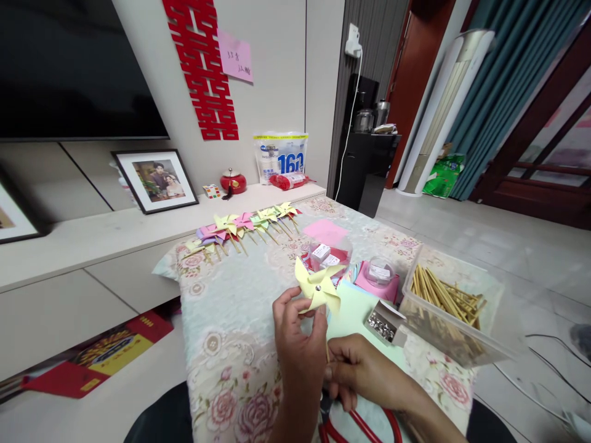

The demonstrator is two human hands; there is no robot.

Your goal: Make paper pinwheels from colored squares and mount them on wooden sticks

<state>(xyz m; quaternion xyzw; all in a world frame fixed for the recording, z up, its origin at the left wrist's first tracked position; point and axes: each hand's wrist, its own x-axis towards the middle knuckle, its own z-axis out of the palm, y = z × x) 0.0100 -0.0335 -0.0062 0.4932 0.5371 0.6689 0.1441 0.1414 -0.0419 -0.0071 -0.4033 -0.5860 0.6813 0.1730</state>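
A pale yellow paper pinwheel with a metal pin at its centre is held up over the table. The fingers of my left hand close on its lower left blades. My right hand grips the thin wooden stick below it, mostly hidden by the fingers. Red-handled scissors lie under my right hand at the bottom edge, partly covered. To the right, a small open box of metal pins rests on light green paper sheets.
Several finished pinwheels lie in a row at the table's far left. A clear plastic bin of wooden sticks stands at the right edge. Round clear containers and pink paper sit behind my hands. A cabinet borders the left.
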